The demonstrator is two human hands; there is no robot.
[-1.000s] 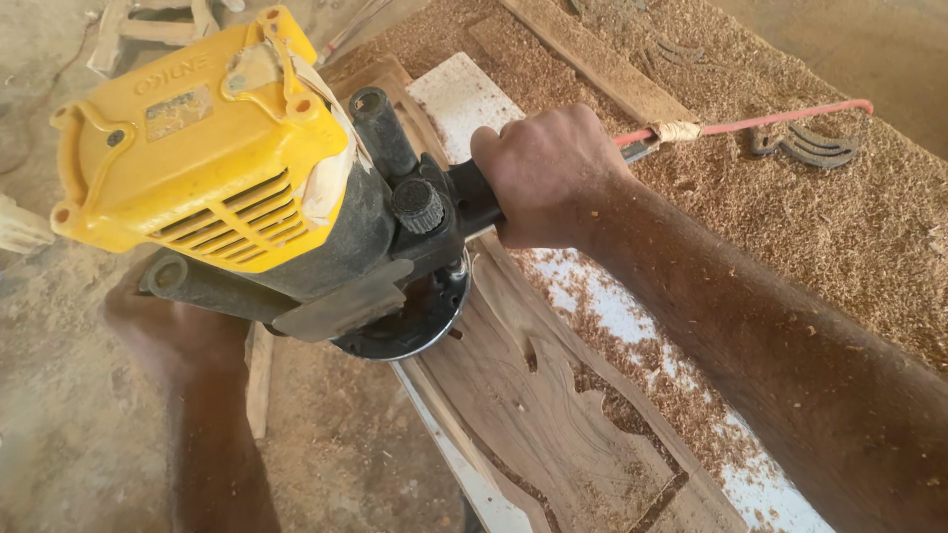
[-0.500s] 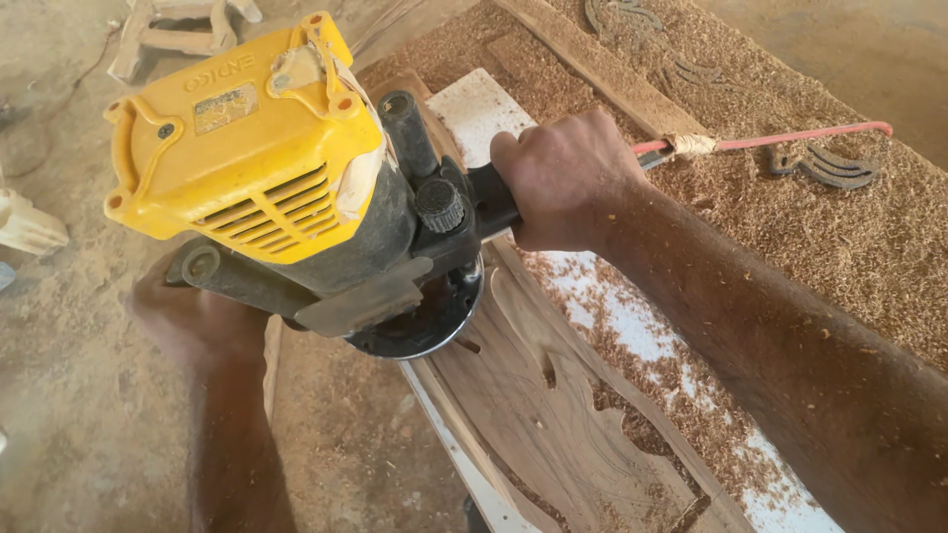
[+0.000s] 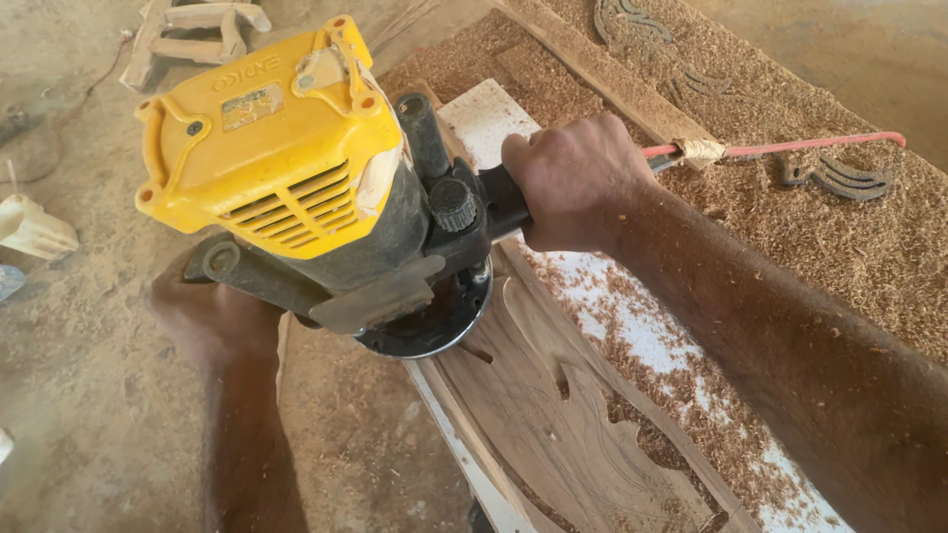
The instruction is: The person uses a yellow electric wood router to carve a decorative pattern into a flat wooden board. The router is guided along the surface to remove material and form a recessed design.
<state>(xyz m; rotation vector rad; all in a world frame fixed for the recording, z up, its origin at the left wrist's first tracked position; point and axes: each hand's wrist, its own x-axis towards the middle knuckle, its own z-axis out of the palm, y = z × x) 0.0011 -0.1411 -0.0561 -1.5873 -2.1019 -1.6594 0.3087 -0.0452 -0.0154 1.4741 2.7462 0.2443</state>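
Both hands grip the yellow-topped router: right hand closed fully round its right side handle, left hand wrapped on the opposite handle, partly hidden. Below the grips, its round base sits on the carved wood panel, sawdust just beyond.

Dusty floor (sawdust-strewn), bright daylight

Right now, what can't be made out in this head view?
- Cutting bit: hidden under the router base.
- Left hand: its grip is covered by the router body.
- Carved board: cut off by the bottom edge.
- Red cord: runs out of frame at right.
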